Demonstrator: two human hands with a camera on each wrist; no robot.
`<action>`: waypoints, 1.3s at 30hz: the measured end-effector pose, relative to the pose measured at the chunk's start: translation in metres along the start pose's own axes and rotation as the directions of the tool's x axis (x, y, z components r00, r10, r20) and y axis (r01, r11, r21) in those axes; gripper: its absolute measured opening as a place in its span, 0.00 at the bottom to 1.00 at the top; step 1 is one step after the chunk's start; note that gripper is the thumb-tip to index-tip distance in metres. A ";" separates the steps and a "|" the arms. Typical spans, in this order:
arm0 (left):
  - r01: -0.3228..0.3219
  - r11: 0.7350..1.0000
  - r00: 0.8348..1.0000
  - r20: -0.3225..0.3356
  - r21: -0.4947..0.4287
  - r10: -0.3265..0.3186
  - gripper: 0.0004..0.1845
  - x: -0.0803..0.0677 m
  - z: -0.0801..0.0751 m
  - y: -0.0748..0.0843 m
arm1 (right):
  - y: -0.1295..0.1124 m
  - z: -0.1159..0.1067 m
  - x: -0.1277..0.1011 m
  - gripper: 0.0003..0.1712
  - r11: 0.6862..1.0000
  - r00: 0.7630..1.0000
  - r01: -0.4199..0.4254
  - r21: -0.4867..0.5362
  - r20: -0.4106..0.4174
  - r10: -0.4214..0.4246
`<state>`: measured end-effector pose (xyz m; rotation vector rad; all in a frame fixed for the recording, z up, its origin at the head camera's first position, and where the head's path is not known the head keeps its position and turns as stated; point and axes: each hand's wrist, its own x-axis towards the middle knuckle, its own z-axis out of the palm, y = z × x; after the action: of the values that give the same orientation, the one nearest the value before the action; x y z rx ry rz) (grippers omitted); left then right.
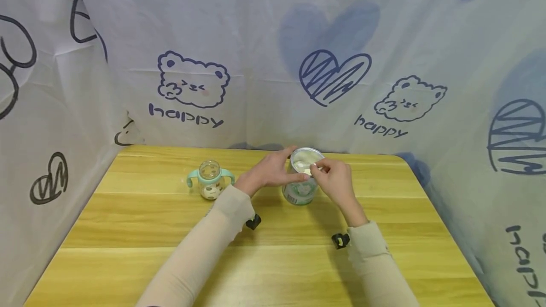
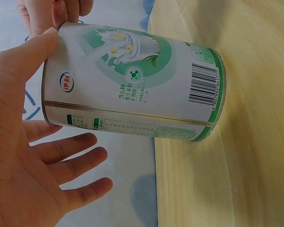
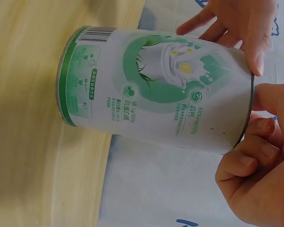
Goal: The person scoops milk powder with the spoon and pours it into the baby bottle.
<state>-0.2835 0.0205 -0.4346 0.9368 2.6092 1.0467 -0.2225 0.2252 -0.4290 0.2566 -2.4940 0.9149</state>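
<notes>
A white-and-green milk powder can (image 1: 300, 194) stands open on the wooden table (image 1: 170, 231), towards the back middle. My left hand (image 1: 268, 172) holds it from the left, thumb on the near side by the rim and index finger reaching round the far side. In the left wrist view the thumb (image 2: 35, 47) presses the can (image 2: 132, 90) while the other fingers spread loosely behind it. My right hand (image 1: 334, 179) is at the rim on the right, fingers curled, pinching a small white scoop (image 1: 314, 169) over the opening. The right wrist view shows those curled fingers (image 3: 255, 165) at the can (image 3: 156, 94) mouth.
A small glass baby bottle (image 1: 210, 179) with mint handles stands left of the can, some white powder in its bottom. A printed cloth backdrop (image 1: 273, 60) walls the table on three sides. The table's rounded far corners lie close behind the can.
</notes>
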 end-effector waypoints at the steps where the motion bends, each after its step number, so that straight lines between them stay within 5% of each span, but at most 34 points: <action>1: 0.001 1.000 1.000 0.001 0.002 -0.001 0.56 0.000 0.000 0.000 | 0.000 -0.001 0.000 0.08 1.000 1.000 -0.011 0.017 0.016 0.010; 16: 0.011 1.000 1.000 -0.003 -0.014 -0.011 0.55 0.000 0.001 -0.002 | 0.004 -0.013 0.006 0.10 0.987 0.965 -0.105 0.119 0.253 0.073; 27: 0.014 1.000 1.000 -0.001 -0.022 -0.014 0.56 -0.001 0.001 -0.002 | 0.007 -0.014 0.005 0.13 0.932 0.940 -0.290 0.215 0.248 0.235; 32: 0.024 0.999 1.000 0.003 -0.031 -0.024 0.57 0.000 0.001 -0.002 | 0.003 -0.015 0.005 0.11 0.952 0.947 -0.260 0.162 0.238 0.218; 39: 0.024 1.000 1.000 0.004 -0.018 -0.024 0.56 0.000 0.002 -0.003 | -0.005 -0.017 0.005 0.10 0.993 0.969 -0.111 0.038 0.228 0.100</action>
<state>-0.2844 0.0202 -0.4380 0.9006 2.5974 1.0594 -0.2193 0.2323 -0.4120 0.2592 -2.7177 1.0455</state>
